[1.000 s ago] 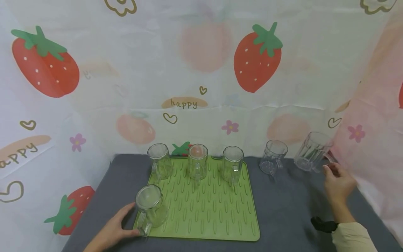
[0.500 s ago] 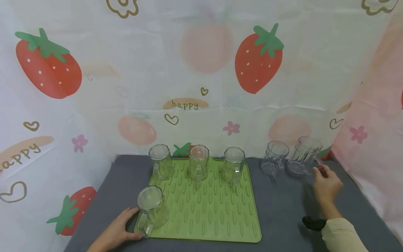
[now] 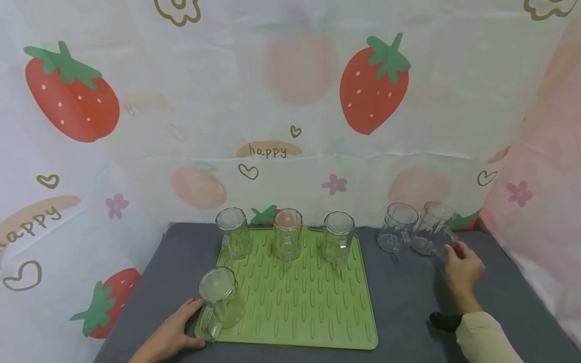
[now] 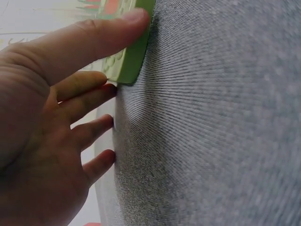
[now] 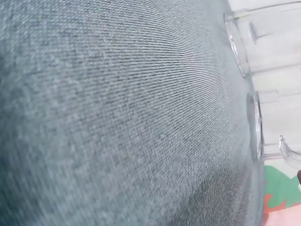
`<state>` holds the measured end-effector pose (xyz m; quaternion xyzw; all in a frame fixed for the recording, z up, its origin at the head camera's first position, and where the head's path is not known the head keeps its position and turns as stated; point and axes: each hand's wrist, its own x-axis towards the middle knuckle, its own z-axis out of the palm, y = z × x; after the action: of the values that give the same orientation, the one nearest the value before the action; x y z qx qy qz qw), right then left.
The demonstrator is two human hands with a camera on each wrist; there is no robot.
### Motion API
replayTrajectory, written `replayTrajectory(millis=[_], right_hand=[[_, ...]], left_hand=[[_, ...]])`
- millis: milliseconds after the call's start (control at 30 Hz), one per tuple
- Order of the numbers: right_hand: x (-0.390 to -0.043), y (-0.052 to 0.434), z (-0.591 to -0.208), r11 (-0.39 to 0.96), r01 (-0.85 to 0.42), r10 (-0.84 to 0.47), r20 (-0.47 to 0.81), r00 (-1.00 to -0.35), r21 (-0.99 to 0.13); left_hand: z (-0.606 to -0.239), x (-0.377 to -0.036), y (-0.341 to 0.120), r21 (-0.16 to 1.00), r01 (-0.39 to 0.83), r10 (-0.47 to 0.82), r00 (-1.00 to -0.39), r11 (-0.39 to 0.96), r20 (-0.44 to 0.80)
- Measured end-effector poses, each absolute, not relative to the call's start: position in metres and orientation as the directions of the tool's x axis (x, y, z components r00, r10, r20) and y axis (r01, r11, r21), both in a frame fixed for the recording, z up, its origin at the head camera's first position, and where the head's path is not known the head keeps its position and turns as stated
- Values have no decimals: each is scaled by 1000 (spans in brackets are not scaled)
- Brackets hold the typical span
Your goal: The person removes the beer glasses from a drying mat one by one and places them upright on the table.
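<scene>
My right hand (image 3: 464, 268) pinches the handle of a clear glass mug (image 3: 432, 229) at the far right of the table. In the right wrist view, that mug's base (image 5: 258, 127) is right at the grey cloth, its handle (image 5: 289, 149) partly in frame. Close on its left stands another glass mug (image 3: 397, 229). At the front left corner of the green drying mat (image 3: 299, 307), my left hand (image 3: 170, 330) lies with fingers extended and spread beside an upright glass mug (image 3: 221, 300). The left wrist view shows the thumb (image 4: 127, 23) over the mat's edge.
Three more glass mugs stand along the mat's back edge: left (image 3: 235, 237), middle (image 3: 287, 237) and right (image 3: 338, 239). Dark grey cloth (image 3: 408, 312) covers the table. A strawberry-print curtain (image 3: 299, 116) hangs close behind and at both sides.
My right hand has moved left with the gripped mug, bringing it lower, more upright and close to its neighbour. The left hand stays by the mat's corner.
</scene>
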<state>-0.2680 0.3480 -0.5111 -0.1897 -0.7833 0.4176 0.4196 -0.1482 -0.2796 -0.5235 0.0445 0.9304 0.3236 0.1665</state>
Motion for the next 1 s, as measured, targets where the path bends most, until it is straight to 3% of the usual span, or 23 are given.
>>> replayTrajectory(millis=[367,867,1000], right_hand=[[-267,349,-516,566,-19,616,438,-655,-824],[-266,353,-517,582,-15,602,443,-664,-813],[-261,352,-514,529,-19,624,404,-669,-848]], left_hand=[[-526,-146,-279,637,-56,182,-936,769,-301],[-526,-147,-281,642,-34,189,-943,766,-276],[-525,-148,-280,631,-42,178,-943,774,-281]])
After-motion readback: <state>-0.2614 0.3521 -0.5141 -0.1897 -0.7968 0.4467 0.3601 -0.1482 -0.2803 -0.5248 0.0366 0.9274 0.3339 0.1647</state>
